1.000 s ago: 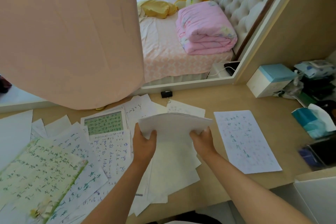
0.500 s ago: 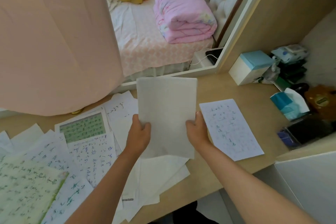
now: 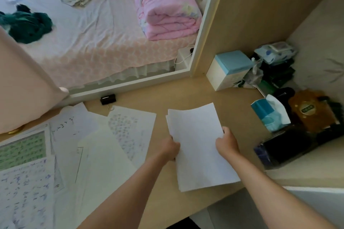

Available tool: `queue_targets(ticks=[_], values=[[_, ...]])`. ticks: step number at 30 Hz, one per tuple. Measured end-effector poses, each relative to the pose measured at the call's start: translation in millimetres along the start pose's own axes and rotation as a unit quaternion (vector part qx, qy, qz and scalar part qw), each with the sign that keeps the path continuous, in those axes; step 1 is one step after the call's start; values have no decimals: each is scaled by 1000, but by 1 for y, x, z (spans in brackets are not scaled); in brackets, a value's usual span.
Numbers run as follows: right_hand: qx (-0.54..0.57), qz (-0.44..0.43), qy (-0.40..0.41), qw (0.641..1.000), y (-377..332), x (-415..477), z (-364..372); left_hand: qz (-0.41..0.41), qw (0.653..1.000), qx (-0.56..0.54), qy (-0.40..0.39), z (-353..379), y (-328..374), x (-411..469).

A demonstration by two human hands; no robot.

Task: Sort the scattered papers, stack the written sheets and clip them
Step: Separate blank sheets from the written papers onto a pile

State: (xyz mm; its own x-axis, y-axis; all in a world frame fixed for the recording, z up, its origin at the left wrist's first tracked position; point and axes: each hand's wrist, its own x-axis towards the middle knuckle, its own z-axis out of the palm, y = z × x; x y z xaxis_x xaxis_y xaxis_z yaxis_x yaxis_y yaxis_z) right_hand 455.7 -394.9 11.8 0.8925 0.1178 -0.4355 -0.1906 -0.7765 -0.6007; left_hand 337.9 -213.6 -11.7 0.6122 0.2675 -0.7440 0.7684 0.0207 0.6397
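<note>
A thin stack of white sheets (image 3: 197,147) lies flat over the right part of the wooden desk (image 3: 186,96), its top side blank. My left hand (image 3: 170,147) grips its left edge and my right hand (image 3: 226,142) grips its right edge. Left of it lie scattered papers: a written sheet (image 3: 130,128), a large blank sheet (image 3: 104,165), a green-lined written page (image 3: 22,148) and more handwritten sheets (image 3: 24,191). A black binder clip (image 3: 108,98) sits at the desk's back edge. The single written sheet seen earlier on the right is hidden under the stack.
A white and blue box (image 3: 229,69), a tissue pack (image 3: 268,115), dark bags (image 3: 290,147) and other clutter fill the right corner. A pink lampshade (image 3: 24,87) hangs at the left. A bed with a pink folded quilt (image 3: 165,5) lies behind the desk.
Both hands carried the blank-faced stack from in front of me to the right and lowered it flat onto the desk over the single written sheet. The view swung right and down.
</note>
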Motion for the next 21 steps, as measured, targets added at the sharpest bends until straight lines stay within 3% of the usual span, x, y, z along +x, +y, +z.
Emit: queue_targets(ticks=[3, 6, 8, 10, 13, 15, 18, 21], values=[[-13, -7, -25, 1000, 16, 34, -2, -17, 996, 75, 38, 23, 4, 24], [-89, -10, -41, 995, 30, 55, 4, 17, 971, 197, 135, 38, 7, 19], [-164, -11, -42, 986, 38, 62, 8, 57, 965, 176, 183, 45, 2, 20], [-173, -9, -60, 983, 39, 66, 10, 40, 966, 139, 213, 47, 1, 22], [-177, -8, -95, 980, 36, 66, 13, -37, 976, 129, 174, 42, 4, 26], [-196, -4, -97, 976, 32, 64, 14, -47, 979, 124, 156, 35, 5, 26], [-256, 7, -43, 966, 11, 55, 16, -37, 982, 100, 155, 16, 8, 20], [-252, -69, -7, 965, -22, 31, 29, -27, 985, 69, 155, -14, 3, 7]])
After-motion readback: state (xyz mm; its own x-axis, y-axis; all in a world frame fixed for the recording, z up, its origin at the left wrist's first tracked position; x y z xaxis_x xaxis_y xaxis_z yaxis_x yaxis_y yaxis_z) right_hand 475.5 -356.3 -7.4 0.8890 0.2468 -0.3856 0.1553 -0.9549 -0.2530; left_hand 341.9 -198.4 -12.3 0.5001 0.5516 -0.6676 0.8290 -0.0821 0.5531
